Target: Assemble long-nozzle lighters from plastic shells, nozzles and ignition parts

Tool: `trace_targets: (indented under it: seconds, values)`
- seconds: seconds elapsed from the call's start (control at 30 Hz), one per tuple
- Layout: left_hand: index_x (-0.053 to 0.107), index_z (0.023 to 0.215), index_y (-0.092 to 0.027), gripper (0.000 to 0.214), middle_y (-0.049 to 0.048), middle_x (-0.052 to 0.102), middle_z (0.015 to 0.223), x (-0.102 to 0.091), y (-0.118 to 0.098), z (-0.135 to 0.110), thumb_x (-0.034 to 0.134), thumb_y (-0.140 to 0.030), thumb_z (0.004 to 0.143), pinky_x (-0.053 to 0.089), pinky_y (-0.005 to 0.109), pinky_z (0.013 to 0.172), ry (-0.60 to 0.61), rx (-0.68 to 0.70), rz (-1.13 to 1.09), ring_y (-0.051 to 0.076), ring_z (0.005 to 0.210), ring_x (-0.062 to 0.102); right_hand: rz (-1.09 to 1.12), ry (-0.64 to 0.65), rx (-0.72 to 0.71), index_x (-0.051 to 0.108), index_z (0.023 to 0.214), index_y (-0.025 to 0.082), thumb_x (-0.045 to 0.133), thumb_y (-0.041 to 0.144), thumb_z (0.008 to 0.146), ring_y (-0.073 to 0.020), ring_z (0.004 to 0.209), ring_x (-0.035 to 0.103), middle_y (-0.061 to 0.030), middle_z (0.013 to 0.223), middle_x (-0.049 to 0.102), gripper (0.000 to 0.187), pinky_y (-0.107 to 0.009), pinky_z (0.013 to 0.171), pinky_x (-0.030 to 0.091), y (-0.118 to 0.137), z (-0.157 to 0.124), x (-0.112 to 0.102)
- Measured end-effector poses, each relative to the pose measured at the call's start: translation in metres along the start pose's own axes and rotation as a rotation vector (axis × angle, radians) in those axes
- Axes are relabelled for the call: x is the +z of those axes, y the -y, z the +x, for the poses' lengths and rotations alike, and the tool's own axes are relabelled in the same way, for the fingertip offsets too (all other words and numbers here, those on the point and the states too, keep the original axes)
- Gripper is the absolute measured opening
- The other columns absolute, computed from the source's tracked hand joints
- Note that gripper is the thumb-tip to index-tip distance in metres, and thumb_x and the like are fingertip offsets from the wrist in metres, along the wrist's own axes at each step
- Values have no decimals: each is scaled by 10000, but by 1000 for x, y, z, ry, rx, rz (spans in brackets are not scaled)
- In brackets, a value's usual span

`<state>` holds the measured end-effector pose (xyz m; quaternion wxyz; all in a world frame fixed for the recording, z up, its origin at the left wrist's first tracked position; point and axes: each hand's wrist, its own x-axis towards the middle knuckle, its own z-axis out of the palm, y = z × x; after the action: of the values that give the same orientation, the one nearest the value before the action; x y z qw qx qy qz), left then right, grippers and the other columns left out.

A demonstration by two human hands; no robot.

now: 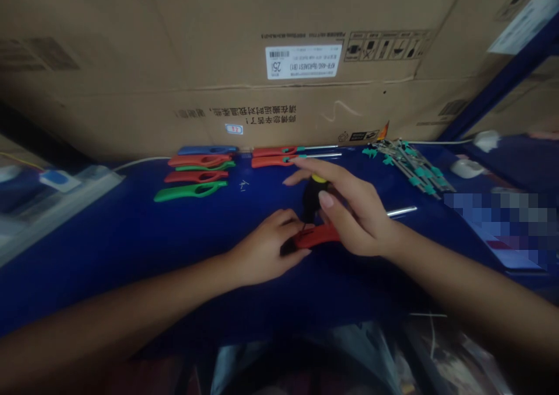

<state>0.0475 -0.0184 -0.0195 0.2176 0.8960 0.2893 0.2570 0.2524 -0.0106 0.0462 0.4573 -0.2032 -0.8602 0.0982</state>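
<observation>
My left hand (266, 246) pinches the dark end of a red long-nosed lighter (318, 235) low over the blue table. The lighter's silver tube (402, 211) sticks out to the right, past my right wrist. My right hand (356, 208) is closed around a stubby black screwdriver (312, 200) with a yellow top, thumb on its near side. The screwdriver stands roughly upright over the lighter's left end; its tip is hidden by my left fingers. Just behind lie two red lighters with metal tubes (273, 161).
Several lighter handles in blue, red and green (194, 191) lie in a row at left. A pile of metal tubes with teal parts (414, 168) sits at back right. A large cardboard box (196, 51) walls off the back. A white earbud-like case (467, 168) lies at right.
</observation>
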Motion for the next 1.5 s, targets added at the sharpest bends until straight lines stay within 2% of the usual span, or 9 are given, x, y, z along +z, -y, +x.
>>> trace_targets:
  seconds: [0.2,0.37,0.43,0.6,0.8,1.0,1.17,1.27,1.5]
  values:
    - [634,1185,-184,296,99,617,1135,0,-1,1,663,-275,904,517,460,980,-22,-1,-26,259,1074,598,-131,-122,-148,645,1151,169,710,237,887,-157,754,675,-51,905,728,281,-263,679,564,-1,0,1]
    - [663,1131,-183,246,115,611,1186,0,-1,0,654,-298,914,503,472,1020,-10,-13,-28,280,1137,589,63,49,-25,513,1386,129,441,160,1005,-180,1073,680,-122,1211,688,389,-303,867,573,4,3,1]
    - [654,1159,-189,267,116,600,1238,0,-1,0,660,-286,910,490,474,1043,-18,-8,-28,284,1181,574,141,73,-8,514,1386,127,450,141,998,-164,1017,697,-107,1166,706,394,-293,856,577,5,4,1]
    - [635,1197,-175,311,116,611,1165,0,0,-1,659,-295,911,511,462,1009,-12,-15,-30,261,1094,602,-220,-120,-168,666,1122,192,630,220,932,-144,722,692,-28,853,745,195,-240,672,573,4,-1,-1]
    - [662,1148,-186,262,117,618,1186,-1,-1,0,638,-319,923,488,497,1042,5,-22,-22,280,1135,590,102,121,-4,515,1391,131,375,171,1019,-172,1110,685,-119,1241,691,399,-307,940,565,9,4,-5]
    - [641,1190,-176,299,128,601,1203,-1,-1,0,645,-311,922,484,497,1042,13,-24,-8,282,1145,579,-212,-161,-116,679,1222,209,715,244,887,-152,761,732,-48,1020,783,338,-243,743,598,3,2,-5]
    - [636,1220,-193,318,95,601,1106,-1,-2,0,650,-317,927,502,466,1008,19,-33,14,257,1072,587,30,-6,44,524,1432,178,429,178,1023,-121,782,730,-100,1212,723,420,-256,772,601,2,3,-6]
    - [660,1149,-182,260,96,602,1119,-1,-1,0,655,-305,920,502,440,1004,5,-14,-6,252,1077,587,187,58,51,596,1335,131,477,170,1002,-146,903,729,-102,1117,740,356,-274,827,596,5,7,-7]
    - [665,1106,-161,248,89,608,1016,1,-1,0,673,-304,904,538,435,901,-14,-44,4,242,966,597,-45,-105,-156,714,1053,187,747,242,869,-153,767,703,-39,897,762,195,-257,697,594,6,6,-6]
